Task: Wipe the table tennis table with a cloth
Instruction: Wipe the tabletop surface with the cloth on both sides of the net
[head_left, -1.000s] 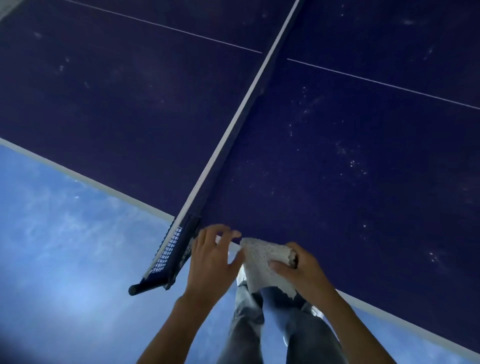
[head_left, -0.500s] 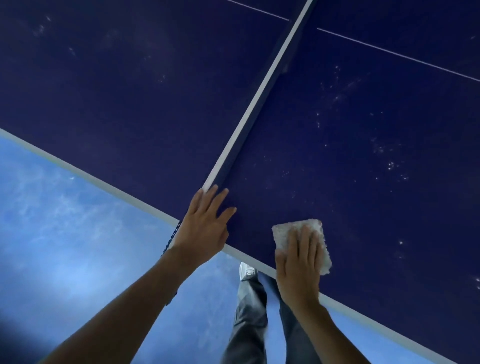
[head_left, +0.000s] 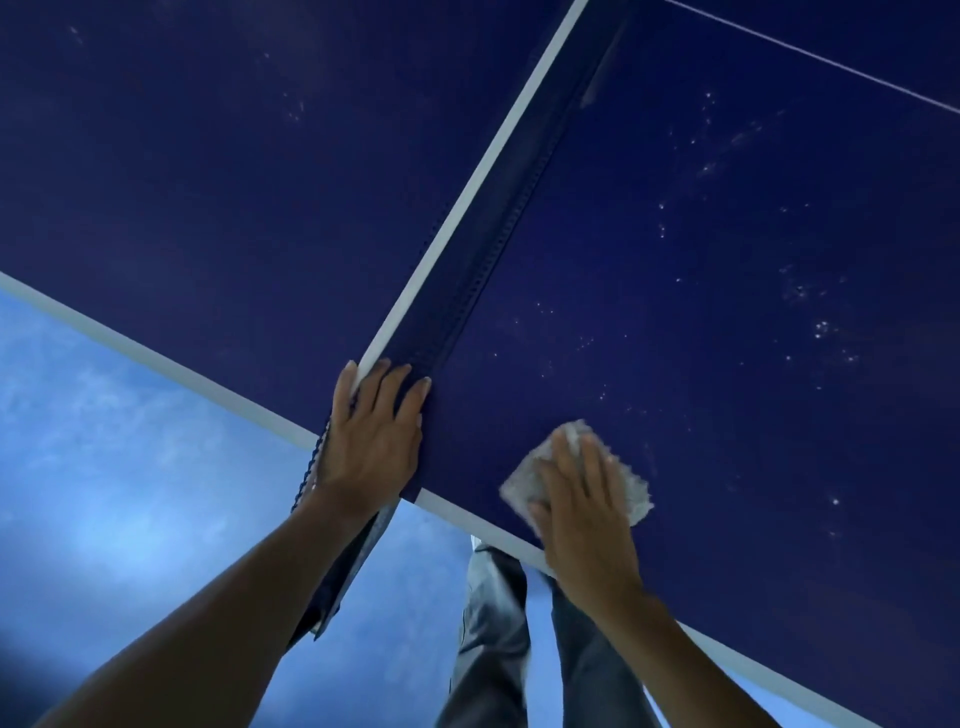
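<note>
The dark blue table tennis table (head_left: 727, 322) fills most of the head view, speckled with pale dust on its right half. A folded white cloth (head_left: 631, 486) lies flat on the table close to the near white edge line. My right hand (head_left: 582, 499) presses down on the cloth with straight fingers spread over it. My left hand (head_left: 371, 441) rests on the near end of the net (head_left: 483, 228), fingers laid flat over its white top band.
The net runs from the near edge up toward the top middle, splitting the table into two halves. The net post clamp (head_left: 332, 592) hangs off the table edge under my left forearm. Blue floor (head_left: 130, 493) lies below left, and my legs stand at the edge.
The cloth went from being held in both hands off the edge to lying flat on the table under my right hand. My left hand moved onto the net's end.
</note>
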